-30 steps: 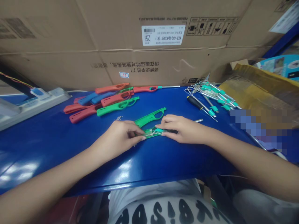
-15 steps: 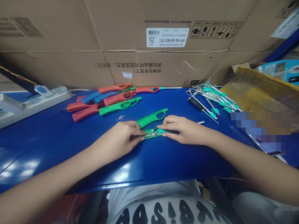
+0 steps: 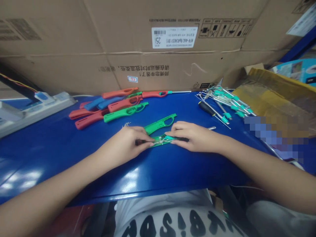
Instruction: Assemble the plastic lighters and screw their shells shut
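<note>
Light's moderate, slightly dim, cool; reflections suggest it's from above. Blue table (image 3: 192, 171) is glossy: white glare patch near the front edge, streakier one far left. Carton (image 3: 74, 42) behind is lit flat; big print on its white label (image 3: 174, 37) reads OK, fine print is mush. Dark shadow under the curled fingers of my left hand (image 3: 129, 141) and my right hand (image 3: 192, 136). Green casing (image 3: 154, 144) between them is soft, small parts smear together. Below the table, murk. Wide lens: my forearms stretch toward the lower corners. Pixelated patch (image 3: 276, 135) at right kills detail.
</note>
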{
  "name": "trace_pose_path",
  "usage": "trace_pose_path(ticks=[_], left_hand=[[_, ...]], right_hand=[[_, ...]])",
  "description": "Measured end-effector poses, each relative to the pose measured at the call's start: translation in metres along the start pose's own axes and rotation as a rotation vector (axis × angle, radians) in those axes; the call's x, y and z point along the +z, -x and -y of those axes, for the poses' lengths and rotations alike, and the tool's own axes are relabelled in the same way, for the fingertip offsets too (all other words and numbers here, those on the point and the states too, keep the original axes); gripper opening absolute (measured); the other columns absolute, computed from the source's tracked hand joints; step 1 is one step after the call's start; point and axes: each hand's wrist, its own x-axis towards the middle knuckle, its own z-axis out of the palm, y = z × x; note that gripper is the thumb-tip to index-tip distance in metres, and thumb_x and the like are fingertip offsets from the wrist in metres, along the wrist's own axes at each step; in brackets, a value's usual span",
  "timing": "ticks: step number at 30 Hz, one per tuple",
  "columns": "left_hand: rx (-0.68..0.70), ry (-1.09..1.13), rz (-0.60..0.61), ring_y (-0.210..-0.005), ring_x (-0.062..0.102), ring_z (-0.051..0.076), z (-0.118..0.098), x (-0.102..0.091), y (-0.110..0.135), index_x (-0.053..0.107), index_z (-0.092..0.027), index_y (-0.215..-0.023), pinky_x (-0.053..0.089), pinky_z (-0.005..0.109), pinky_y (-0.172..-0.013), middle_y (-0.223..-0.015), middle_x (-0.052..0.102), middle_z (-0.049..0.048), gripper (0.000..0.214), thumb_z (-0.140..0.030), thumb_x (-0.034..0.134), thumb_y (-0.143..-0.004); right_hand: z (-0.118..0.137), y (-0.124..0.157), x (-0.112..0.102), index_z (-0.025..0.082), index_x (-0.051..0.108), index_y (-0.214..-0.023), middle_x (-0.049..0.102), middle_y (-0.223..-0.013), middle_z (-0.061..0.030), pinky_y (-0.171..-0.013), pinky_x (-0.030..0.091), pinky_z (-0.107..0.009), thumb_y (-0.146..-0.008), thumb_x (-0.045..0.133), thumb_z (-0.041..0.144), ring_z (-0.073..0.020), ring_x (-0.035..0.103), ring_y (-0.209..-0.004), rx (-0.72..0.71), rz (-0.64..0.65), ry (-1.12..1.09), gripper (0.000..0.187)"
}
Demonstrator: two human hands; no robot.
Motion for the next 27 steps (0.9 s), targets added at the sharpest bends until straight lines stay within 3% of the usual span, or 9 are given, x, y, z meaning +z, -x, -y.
trace_pose_path(ticks=[6, 10, 14, 17, 21, 23, 27], left_hand=[[0.021, -0.116, 0.012, -0.081, 0.069, 0.018, -0.003, 0.001, 0.002, 0.081, -0.022, -0.101, 0.053, 0.03, -0.076, -0.093, 0.073, 0.0043, 0.018, -0.022, 0.065, -0.094], [0.035, -0.145, 0.011, -0.083, 0.07, 0.019, -0.005, 0.001, 0.002, 0.08, -0.021, -0.101, 0.054, 0.03, -0.077, -0.094, 0.074, 0.0051, 0.017, -0.022, 0.064, -0.094], [0.031, -0.158, 0.0, -0.085, 0.071, 0.021, -0.006, 0.0, 0.002, 0.079, -0.02, -0.099, 0.054, 0.031, -0.078, -0.094, 0.074, 0.0057, 0.016, -0.022, 0.065, -0.093], [0.016, -0.162, -0.005, -0.083, 0.07, 0.02, -0.006, 0.001, 0.003, 0.079, -0.02, -0.096, 0.054, 0.031, -0.078, -0.092, 0.074, 0.0053, 0.014, -0.02, 0.065, -0.092], [-0.012, -0.143, -0.008, -0.078, 0.069, 0.019, -0.004, 0.001, 0.003, 0.078, -0.02, -0.092, 0.052, 0.029, -0.073, -0.089, 0.073, 0.0039, 0.012, -0.021, 0.066, -0.091], [0.007, -0.128, -0.01, -0.076, 0.068, 0.018, -0.003, 0.0, 0.003, 0.077, -0.02, -0.092, 0.052, 0.028, -0.07, -0.088, 0.073, 0.0034, 0.012, -0.023, 0.066, -0.091], [0.048, -0.118, -0.013, -0.078, 0.068, 0.017, 0.0, -0.004, 0.001, 0.077, -0.02, -0.094, 0.051, 0.027, -0.071, -0.089, 0.073, 0.0033, 0.013, -0.023, 0.064, -0.091]], right_hand=[[0.006, 0.0, -0.007, 0.022, 0.059, -0.142, 0.062, -0.12, -0.0136, -0.089, 0.054, -0.04, -0.099, 0.056, 0.029, -0.0252, 0.06, -0.107, -0.043, 0.032, 0.122, 0.044], [0.012, 0.0, -0.012, 0.028, 0.058, -0.143, 0.05, -0.145, -0.0174, -0.102, 0.046, -0.056, -0.1, 0.053, 0.033, -0.0327, 0.05, -0.128, -0.124, 0.093, 0.209, 0.043], [0.014, 0.002, -0.01, 0.03, 0.05, -0.149, 0.029, -0.164, -0.0169, -0.111, 0.036, -0.064, -0.101, 0.053, 0.035, -0.0364, 0.037, -0.143, -0.047, 0.177, 0.155, 0.049], [0.014, 0.004, -0.007, 0.031, 0.05, -0.15, 0.024, -0.167, -0.0155, -0.113, 0.034, -0.065, -0.1, 0.056, 0.034, -0.0372, 0.032, -0.148, -0.017, 0.186, 0.088, 0.05], [0.012, 0.003, -0.007, 0.029, 0.051, -0.149, 0.027, -0.166, -0.0161, -0.114, 0.033, -0.062, -0.099, 0.057, 0.031, -0.0352, 0.036, -0.146, -0.06, 0.152, 0.1, 0.05], [0.009, 0.001, -0.009, 0.026, 0.055, -0.145, 0.038, -0.161, -0.0161, -0.114, 0.034, -0.057, -0.099, 0.057, 0.03, -0.0323, 0.041, -0.143, -0.083, 0.098, 0.123, 0.047], [0.0, 0.0, -0.014, 0.02, 0.069, -0.118, 0.067, -0.123, -0.0125, -0.099, 0.044, -0.042, -0.098, 0.058, 0.031, -0.0244, 0.061, -0.116, -0.035, -0.032, 0.09, 0.025]])
